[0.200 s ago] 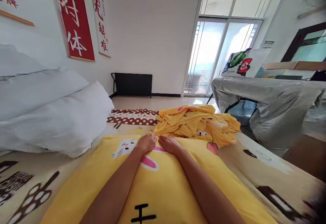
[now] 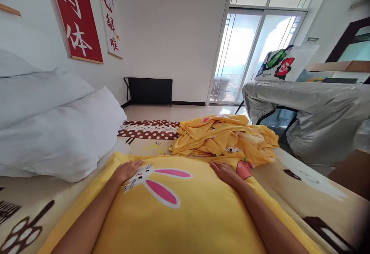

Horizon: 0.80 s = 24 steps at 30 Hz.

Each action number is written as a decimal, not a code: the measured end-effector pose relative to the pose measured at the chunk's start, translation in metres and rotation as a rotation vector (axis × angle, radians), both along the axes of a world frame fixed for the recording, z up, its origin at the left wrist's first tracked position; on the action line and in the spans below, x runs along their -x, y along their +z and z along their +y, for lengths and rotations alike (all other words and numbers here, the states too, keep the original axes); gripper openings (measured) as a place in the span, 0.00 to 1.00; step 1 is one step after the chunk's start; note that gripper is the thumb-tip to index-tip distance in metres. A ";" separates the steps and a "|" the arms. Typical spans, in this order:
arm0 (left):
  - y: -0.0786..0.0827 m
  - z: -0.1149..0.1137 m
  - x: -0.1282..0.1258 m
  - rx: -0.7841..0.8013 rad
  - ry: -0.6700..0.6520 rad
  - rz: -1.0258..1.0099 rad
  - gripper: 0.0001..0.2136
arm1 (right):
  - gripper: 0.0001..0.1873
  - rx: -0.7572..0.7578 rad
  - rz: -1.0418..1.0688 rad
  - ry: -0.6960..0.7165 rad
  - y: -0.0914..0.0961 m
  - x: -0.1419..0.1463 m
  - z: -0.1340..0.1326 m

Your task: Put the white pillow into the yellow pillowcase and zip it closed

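Note:
A yellow pillow (image 2: 185,215) printed with a white rabbit with pink ears lies in front of me on the patterned bed sheet (image 2: 291,192). My left hand (image 2: 127,170) rests flat on its far left part, fingers stretched out beside the rabbit's face. My right hand (image 2: 225,172) lies flat on its far right part, near a red fruit print. Both hands hold nothing. Just beyond the pillow sits a crumpled pile of yellow cloth (image 2: 225,136).
White pillows (image 2: 58,130) are stacked at the left against the wall. A brown dotted fabric (image 2: 148,129) lies beyond. A table under grey plastic sheeting (image 2: 312,107) stands at the right. A black radiator (image 2: 150,90) and glass doors (image 2: 245,53) are at the far wall.
Both hands have slid apart from the middle of the pillow toward its left and right sides. The whole rabbit print now shows between them.

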<state>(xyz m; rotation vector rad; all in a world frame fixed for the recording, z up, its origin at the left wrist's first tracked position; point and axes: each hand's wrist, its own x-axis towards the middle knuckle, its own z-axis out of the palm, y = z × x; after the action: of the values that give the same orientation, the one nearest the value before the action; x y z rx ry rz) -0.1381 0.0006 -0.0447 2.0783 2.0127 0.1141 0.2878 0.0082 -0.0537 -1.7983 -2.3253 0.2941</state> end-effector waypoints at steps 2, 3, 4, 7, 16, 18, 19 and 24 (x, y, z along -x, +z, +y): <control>-0.011 -0.003 0.039 0.020 0.068 0.012 0.26 | 0.30 -0.014 -0.001 -0.077 -0.014 -0.041 -0.004; -0.014 -0.005 0.054 0.018 0.108 0.020 0.26 | 0.29 -0.039 -0.022 -0.132 -0.021 -0.059 -0.007; -0.016 -0.007 0.064 0.006 0.147 0.028 0.26 | 0.28 -0.063 -0.055 -0.187 -0.026 -0.074 -0.011; -0.006 -0.014 0.073 -0.064 0.258 0.047 0.26 | 0.25 -0.120 -0.154 -0.328 -0.027 -0.097 -0.025; 0.084 -0.103 -0.079 -0.342 -0.175 -0.163 0.26 | 0.28 -0.481 -0.056 -0.038 0.066 0.071 -0.137; 0.075 -0.139 -0.115 -0.331 -0.366 -0.084 0.25 | 0.27 -0.490 -0.041 0.115 0.064 0.110 -0.165; 0.066 -0.154 -0.125 -0.346 -0.458 -0.027 0.25 | 0.26 -0.503 -0.043 0.165 0.057 0.121 -0.176; 0.017 -0.196 -0.100 -0.634 -0.576 0.205 0.27 | 0.30 -0.578 -0.114 0.248 0.007 0.104 -0.200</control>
<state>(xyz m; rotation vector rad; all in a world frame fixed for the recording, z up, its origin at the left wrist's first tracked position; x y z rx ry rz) -0.0378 -0.1953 -0.0279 3.0930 1.4996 0.5009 0.1840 -0.1915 -0.0470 -1.2786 -2.3735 -0.4218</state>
